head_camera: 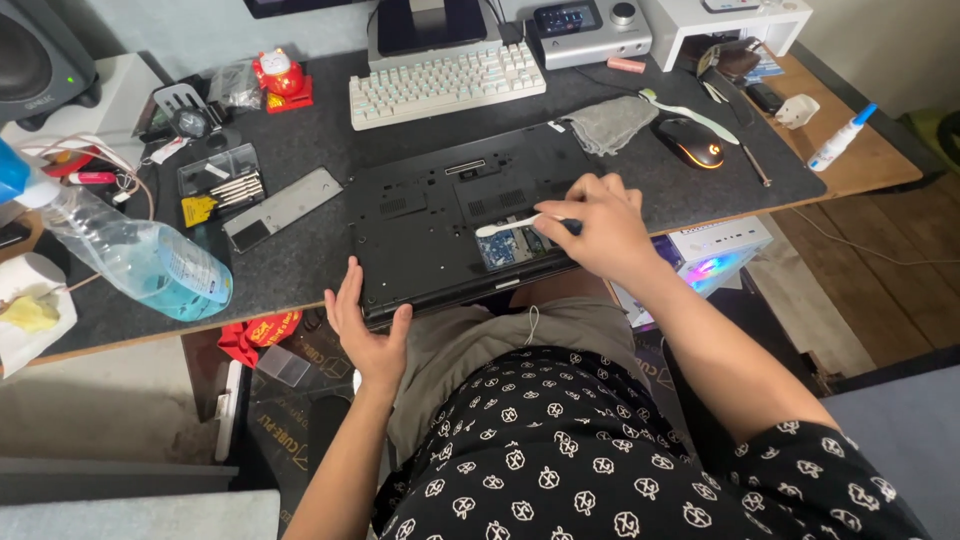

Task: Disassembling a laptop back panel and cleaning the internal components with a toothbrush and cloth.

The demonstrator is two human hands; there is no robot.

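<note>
From the head camera, the black laptop (450,215) lies bottom-up at the desk's near edge. The left hand (365,330) braces its front left corner, fingers spread and flat. The right hand (600,225), wrist bent, pinches a white toothbrush (505,226) over the open compartment (510,245).

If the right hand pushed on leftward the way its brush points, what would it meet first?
Likely only the laptop's upturned black base: the right hand aims the white brush left over the open compartment. Further along lies the grey cover plate, though depth is unclear.
</note>
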